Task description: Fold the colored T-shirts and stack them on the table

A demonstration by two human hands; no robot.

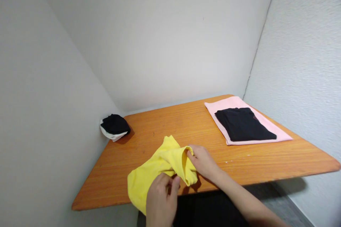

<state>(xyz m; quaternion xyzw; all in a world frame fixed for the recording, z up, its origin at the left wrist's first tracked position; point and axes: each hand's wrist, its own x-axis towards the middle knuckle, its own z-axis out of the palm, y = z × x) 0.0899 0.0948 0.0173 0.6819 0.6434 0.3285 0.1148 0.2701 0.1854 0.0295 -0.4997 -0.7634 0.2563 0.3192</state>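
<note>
A crumpled yellow garment lies at the table's near edge, its lower left part hanging over the edge. It has an open, hemmed end that faces right. My right hand pinches the rim of this opening, with the thumb on the inside. My left hand is against the front of the garment with its fingers curled and the thumb bent towards them. The cloth at its fingertips is partly hidden by the hand.
The brown wooden table stands against white walls. At its far left sits a black and white cloth bundle. On the right, a folded black garment rests on a flat pink cloth.
</note>
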